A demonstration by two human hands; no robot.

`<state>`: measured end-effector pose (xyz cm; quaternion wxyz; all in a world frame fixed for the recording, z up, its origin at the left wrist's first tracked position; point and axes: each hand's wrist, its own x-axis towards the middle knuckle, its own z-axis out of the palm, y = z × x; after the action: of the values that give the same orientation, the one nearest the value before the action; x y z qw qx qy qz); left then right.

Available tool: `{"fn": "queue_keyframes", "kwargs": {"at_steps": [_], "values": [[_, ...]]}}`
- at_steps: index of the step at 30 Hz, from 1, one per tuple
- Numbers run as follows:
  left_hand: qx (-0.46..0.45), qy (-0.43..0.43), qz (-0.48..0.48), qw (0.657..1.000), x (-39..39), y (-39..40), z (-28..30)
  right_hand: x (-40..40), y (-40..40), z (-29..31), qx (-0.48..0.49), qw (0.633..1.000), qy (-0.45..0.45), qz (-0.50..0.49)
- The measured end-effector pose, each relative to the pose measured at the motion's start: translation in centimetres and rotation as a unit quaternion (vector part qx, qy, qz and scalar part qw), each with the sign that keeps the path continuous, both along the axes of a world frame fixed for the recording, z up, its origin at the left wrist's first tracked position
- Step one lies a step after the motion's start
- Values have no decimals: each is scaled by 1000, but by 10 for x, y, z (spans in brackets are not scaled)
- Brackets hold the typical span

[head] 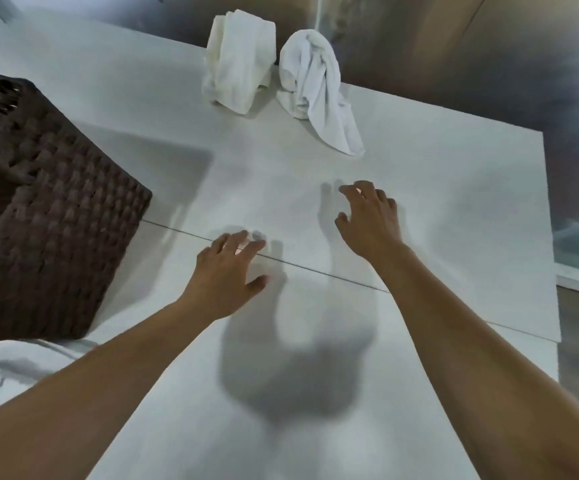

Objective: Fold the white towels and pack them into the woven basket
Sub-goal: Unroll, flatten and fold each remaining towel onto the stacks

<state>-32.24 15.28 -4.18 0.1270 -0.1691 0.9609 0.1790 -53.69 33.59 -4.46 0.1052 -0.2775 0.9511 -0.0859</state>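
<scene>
Two bare forearms are extended over a white desk [437, 188], with both hands held palm down above its surface. The left hand [227, 268] is seen near the middle of the view, just over a thin seam [315, 270] that runs across the desk; its fingers [238, 239] are spread apart and relaxed, and nothing is held in them. The right hand [371, 220] is reached a little farther forward, beyond the seam; its fingers [364, 187] are loosely bent and parted, and nothing is gripped by them either. Whether the fingertips of either hand are touching the desk cannot be told, although soft shadows are cast close beneath both hands.

Two white towels are found at the far edge of the desk, well apart from both hands. The cream-white towel [238, 60] on the left is loosely folded and stood up in a bundle. The crumpled white towel [315, 88] to its right is bunched into a heap, with one tail trailed toward the near side. The two towels are placed just beside each other, with a narrow gap seen between them.

A dark brown woven basket [56, 220] is set on the desk at the left, near the left hand but not touched by it. Its interior is mostly cut off by the edge of the view, and its contents cannot be told.
</scene>
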Motion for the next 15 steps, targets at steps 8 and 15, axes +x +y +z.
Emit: {"fn": "queue_keyframes", "kwargs": {"at_steps": [8, 15], "values": [[-14, -55, -15, 998, 13, 11, -45, -88, -34, -23, 80, 992, 11, 93], [-9, -53, -9, 999, 13, 10, -45, -130, -49, -48, 70, 994, -56, 69]]}}
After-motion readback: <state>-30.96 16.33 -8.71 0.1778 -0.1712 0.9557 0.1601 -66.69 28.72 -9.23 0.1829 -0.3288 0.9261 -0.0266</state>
